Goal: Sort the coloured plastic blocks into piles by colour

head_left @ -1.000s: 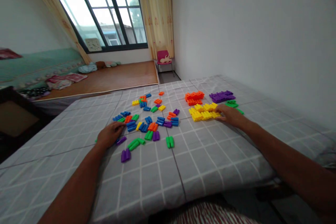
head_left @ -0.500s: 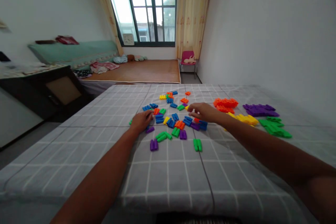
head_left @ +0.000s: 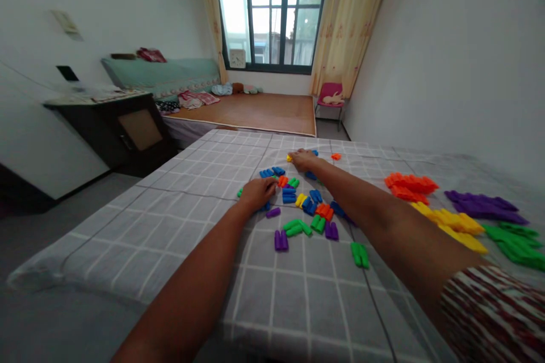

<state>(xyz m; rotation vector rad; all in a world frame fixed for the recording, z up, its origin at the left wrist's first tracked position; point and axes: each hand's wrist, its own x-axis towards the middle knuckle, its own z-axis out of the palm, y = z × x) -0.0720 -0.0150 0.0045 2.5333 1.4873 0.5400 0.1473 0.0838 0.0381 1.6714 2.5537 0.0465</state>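
Note:
My left hand (head_left: 258, 193) rests low over the left side of a scatter of plastic toy building blocks, fingers curled in. Close to its fingertips are an orange block (head_left: 283, 181) and blue blocks (head_left: 289, 197); whatever lies inside the fingers is hidden. Farther out, my right hand (head_left: 304, 160) reaches to the back of the scatter, its fingers closed at a yellow block (head_left: 289, 157). Part of a blue block (head_left: 314, 152) shows behind that hand. Nearer me lie purple (head_left: 281, 240) and green blocks (head_left: 360, 254).
At right are joined groups of orange (head_left: 411, 186), purple (head_left: 485, 207), yellow (head_left: 453, 226) and green blocks (head_left: 515, 244). A checked grey cloth (head_left: 191, 204) covers the table. Beyond stand a bed (head_left: 264, 110), a dark cabinet (head_left: 140, 130) and a pink chair (head_left: 330, 93).
My right hand has moved away from me and leftward over the blocks, to the yellow block at the back. My left hand stays by the same blocks. The view has turned left.

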